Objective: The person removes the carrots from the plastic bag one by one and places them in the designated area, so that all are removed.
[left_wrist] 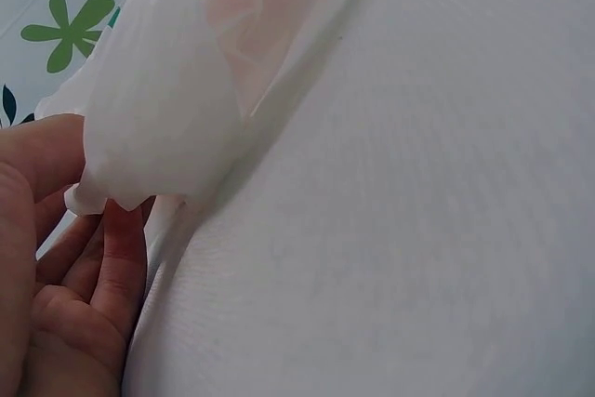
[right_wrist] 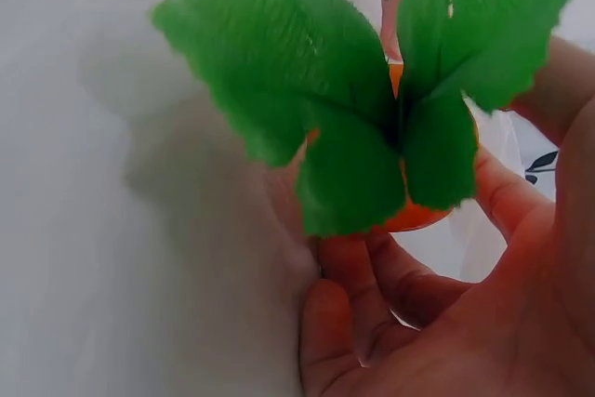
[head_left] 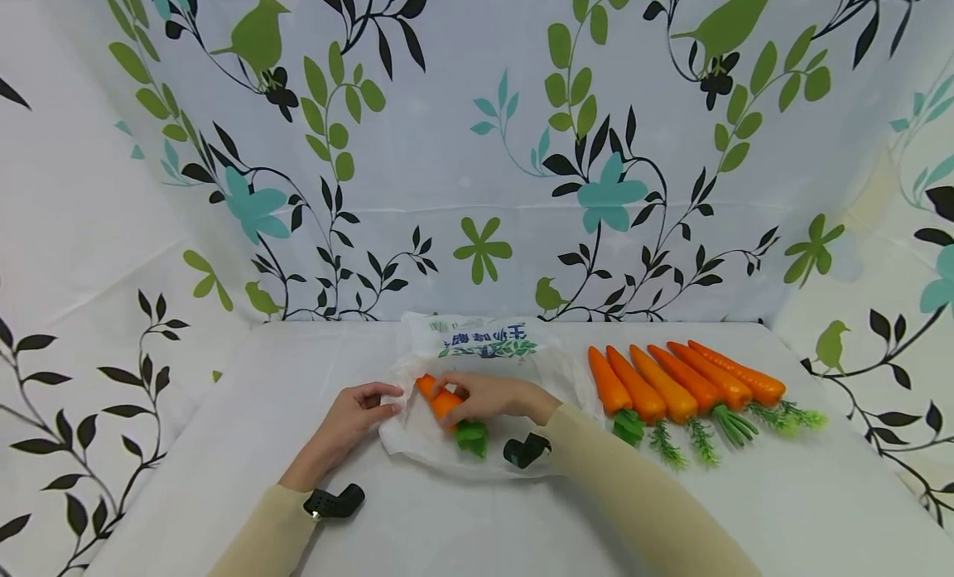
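A white, thin plastic bag [head_left: 419, 440] with printed lettering lies on the table. My left hand [head_left: 356, 418] pinches its left edge between thumb and fingers; the left wrist view shows the bag's film [left_wrist: 158, 109] raised there. My right hand [head_left: 495, 395] grips an orange carrot [head_left: 445, 405] over the bag, fingers curled round its body. The carrot's narrow end points up and left, toward the left hand. Its broad green leaves [right_wrist: 344, 99] hang toward me and cover much of the carrot in the right wrist view.
Several more carrots [head_left: 663, 395] lie in a slanted row right of the bag, leafy ends toward me. The white-covered table [head_left: 402, 527] ends at a patterned cloth backdrop [head_left: 447, 146]. Each wrist wears a black band-mounted device [head_left: 335, 502].
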`<state>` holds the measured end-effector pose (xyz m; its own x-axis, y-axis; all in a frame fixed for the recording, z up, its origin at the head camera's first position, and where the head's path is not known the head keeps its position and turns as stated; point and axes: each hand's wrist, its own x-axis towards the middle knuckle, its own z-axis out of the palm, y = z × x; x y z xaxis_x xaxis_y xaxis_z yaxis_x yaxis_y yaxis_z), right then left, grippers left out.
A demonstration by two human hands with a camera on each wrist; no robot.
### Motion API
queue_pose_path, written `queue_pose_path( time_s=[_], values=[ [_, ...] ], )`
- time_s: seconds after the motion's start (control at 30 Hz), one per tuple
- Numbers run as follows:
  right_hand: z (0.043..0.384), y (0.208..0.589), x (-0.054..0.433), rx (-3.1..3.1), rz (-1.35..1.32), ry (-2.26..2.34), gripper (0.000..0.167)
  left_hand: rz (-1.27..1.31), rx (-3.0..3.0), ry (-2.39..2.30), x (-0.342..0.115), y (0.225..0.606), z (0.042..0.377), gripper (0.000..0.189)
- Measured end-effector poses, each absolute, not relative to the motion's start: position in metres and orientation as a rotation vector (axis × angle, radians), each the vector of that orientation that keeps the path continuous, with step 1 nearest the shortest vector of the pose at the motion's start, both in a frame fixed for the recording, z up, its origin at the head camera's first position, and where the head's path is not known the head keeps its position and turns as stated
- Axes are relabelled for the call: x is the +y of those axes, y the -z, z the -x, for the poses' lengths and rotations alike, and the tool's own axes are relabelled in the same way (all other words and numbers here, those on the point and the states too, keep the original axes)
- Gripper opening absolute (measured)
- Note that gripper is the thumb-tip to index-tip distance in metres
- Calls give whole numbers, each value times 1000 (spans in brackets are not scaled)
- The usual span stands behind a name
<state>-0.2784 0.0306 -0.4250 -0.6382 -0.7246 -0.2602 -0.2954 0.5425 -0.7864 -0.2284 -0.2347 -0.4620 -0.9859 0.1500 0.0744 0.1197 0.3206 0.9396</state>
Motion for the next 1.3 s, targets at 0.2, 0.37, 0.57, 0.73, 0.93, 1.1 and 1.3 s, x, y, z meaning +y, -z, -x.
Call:
queue_pose_path(
  time_s=[0.2,0.37,0.57,0.73,0.93,1.1,1.3],
  values=[
    [275,421,32,2221,819,989,35,-227,2543,-1802,-239,475,237,24],
    [271,416,38,2247,836,994,36,-218,2530,-1813,-240,476,236,24],
    [266,413,48,2303,838,980,35,-229,2530,-1825,-239,476,235,24],
    [263,411,60,2315,817,1004,36,-223,2540,-1805,-240,477,235,25],
    [260,409,73,2328,832,1009,37,-193,2549,-1799,-240,477,234,25],
    [257,407,84,2334,849,1003,35,-198,2554,-1799,-240,475,233,26],
    [253,404,98,2359,868,985,35,-204,2532,-1824,-238,474,232,25]
  ],
)
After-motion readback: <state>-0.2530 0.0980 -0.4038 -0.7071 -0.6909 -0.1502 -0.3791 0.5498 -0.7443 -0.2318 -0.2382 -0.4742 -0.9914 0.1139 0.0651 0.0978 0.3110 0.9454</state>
